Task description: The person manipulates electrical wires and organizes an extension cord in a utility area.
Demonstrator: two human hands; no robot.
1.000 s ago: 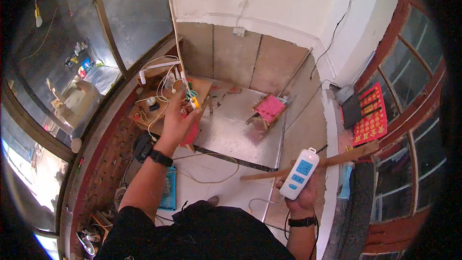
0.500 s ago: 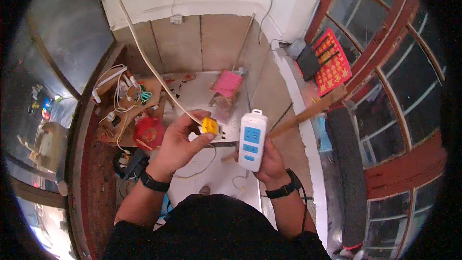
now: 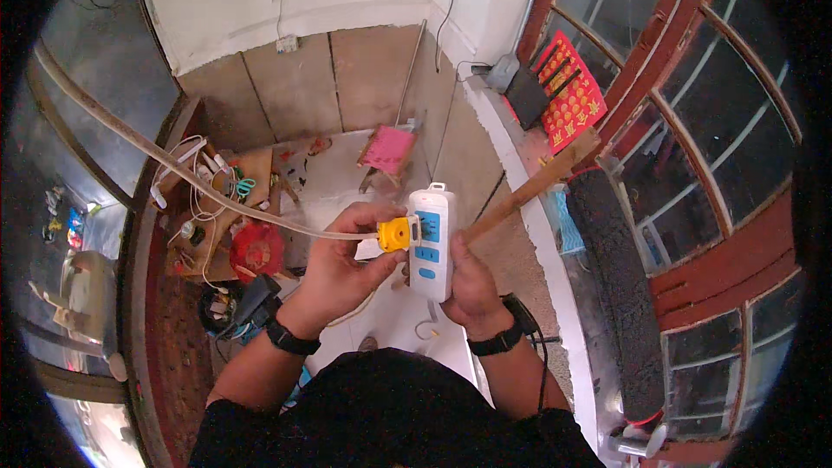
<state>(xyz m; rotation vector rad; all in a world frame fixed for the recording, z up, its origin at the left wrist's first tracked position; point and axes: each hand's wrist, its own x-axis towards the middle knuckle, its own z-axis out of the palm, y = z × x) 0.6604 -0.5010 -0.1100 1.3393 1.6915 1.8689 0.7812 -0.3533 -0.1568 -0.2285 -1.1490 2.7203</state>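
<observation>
Between the thumb and fingers of my left hand (image 3: 347,264) is a yellow plug (image 3: 394,234) with a thick pale cable (image 3: 208,191) running off to the upper left. My right hand (image 3: 475,286) holds a white power strip (image 3: 432,288) with blue socket faces upright, gripping it along its right side. The plug's front meets the upper blue socket face at the strip's left edge. Whether its prongs have gone into the holes cannot be made out. Both wrists wear a black strap.
A wooden table (image 3: 208,243) at left carries white cords, green-handled scissors (image 3: 246,188) and a red bag (image 3: 257,250). A small pink-topped stool (image 3: 387,148) stands ahead. At right, a wooden plank (image 3: 529,195) slants up to a ledge with a black router-like box (image 3: 527,97) before windows.
My left hand has brought the yellow plug rightward to the power strip, where a gap was before. The strip has shifted slightly left and up. The view has turned a little to the right.
</observation>
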